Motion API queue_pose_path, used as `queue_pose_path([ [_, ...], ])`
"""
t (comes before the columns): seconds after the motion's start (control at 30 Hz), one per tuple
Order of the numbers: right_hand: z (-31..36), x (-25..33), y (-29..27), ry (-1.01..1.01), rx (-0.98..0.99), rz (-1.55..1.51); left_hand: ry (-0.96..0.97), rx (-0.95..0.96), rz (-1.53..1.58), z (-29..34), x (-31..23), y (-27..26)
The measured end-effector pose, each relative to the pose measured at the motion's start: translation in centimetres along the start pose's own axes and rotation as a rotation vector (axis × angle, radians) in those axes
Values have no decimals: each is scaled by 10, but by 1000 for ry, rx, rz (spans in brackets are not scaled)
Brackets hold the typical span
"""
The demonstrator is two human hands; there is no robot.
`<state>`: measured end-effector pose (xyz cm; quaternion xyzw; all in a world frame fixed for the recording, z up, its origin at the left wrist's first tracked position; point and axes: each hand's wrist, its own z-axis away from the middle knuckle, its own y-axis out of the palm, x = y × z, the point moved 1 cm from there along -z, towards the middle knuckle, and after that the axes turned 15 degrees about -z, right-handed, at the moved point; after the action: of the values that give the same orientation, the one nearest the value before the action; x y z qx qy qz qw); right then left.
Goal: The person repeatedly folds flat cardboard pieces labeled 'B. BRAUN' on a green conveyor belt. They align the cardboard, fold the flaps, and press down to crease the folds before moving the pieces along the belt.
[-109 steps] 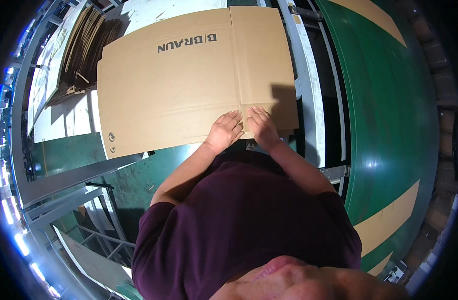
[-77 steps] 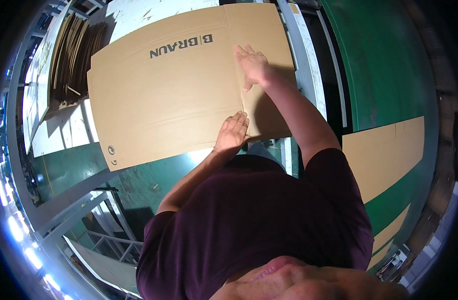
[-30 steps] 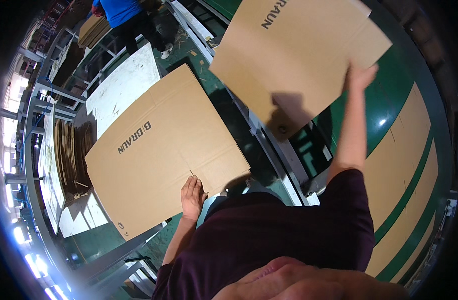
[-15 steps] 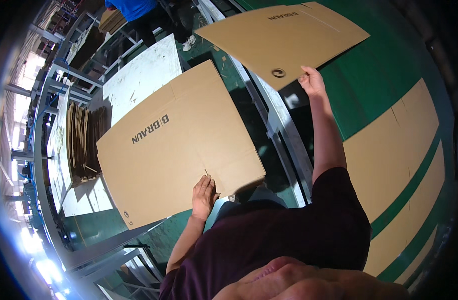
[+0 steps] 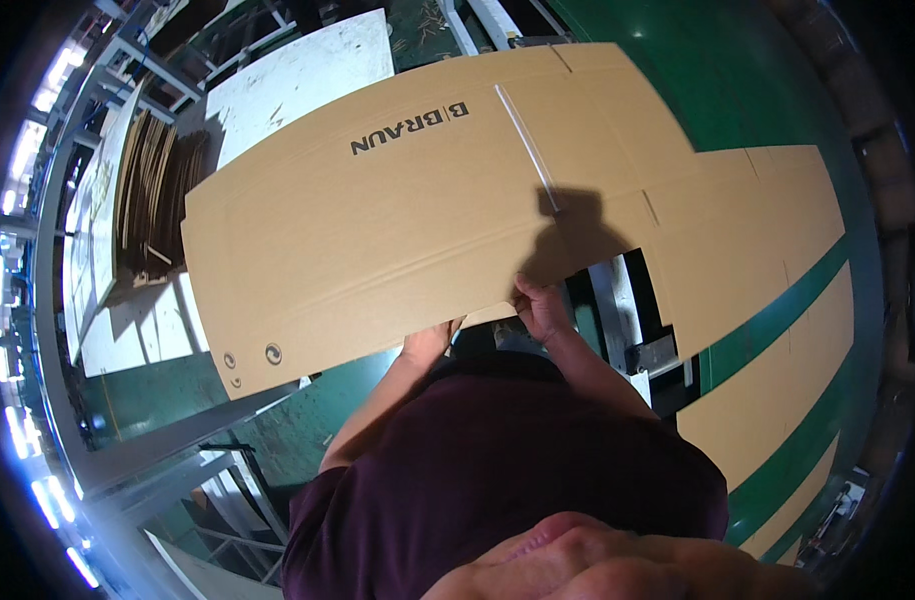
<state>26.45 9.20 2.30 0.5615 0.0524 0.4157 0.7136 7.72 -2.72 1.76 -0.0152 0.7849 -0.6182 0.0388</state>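
Note:
A large flat brown cardboard sheet (image 5: 377, 220) with dark printing and a pale strip stretches across the space before me. It appears to lie over another sheet, whose edge shows near my hands. My right hand (image 5: 543, 310) grips the near edge, thumb on top and the other fingers mostly hidden. Close by on its left, my left hand (image 5: 427, 343) holds the same edge, with its fingers largely under the cardboard. A dark shadow falls on the sheet just beyond my right hand.
More cardboard sheets (image 5: 767, 385) lie spaced on a green conveyor belt (image 5: 777, 320) at right. A metal frame (image 5: 614, 310) runs beside it. Far left, a stack of cardboard (image 5: 152, 205) rests near a white tabletop (image 5: 297, 80). Grey metal rails (image 5: 147, 470) stand at lower left.
My right hand has come inward from the far right, bringing its cardboard sheet left over the one at my left hand. The left hand has shifted slightly right, its fingers now under the edge.

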Motion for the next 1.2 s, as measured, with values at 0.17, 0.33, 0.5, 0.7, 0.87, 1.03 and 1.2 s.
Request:
queue_pose_path([
  [0.17, 19, -44, 72, 39, -49, 113, -46, 301, 217, 6, -1, -36],
  [0.33, 27, -89, 57, 460, 193, 200, 236, 299, 437, 60, 27, -51],
  [0.5, 43, 19, -29, 439, -31, 484, 65, 175, 512, 52, 33, -105],
  [0.7, 3, 159, -68, -482, -426, 316, 207, -37, -36, -8, 8, -70],
  [0.87, 3, 154, 37, -862, -186, 261, 200, -75, -52, -5, 10, -52],
  [1.03, 33, 52, 93, -734, 510, 1385, 161, -110, -1, -9, 6, -43],
  [1.2, -11, -21, 60, -730, 803, 1863, 172, -44, 20, -14, 9, -36],
])
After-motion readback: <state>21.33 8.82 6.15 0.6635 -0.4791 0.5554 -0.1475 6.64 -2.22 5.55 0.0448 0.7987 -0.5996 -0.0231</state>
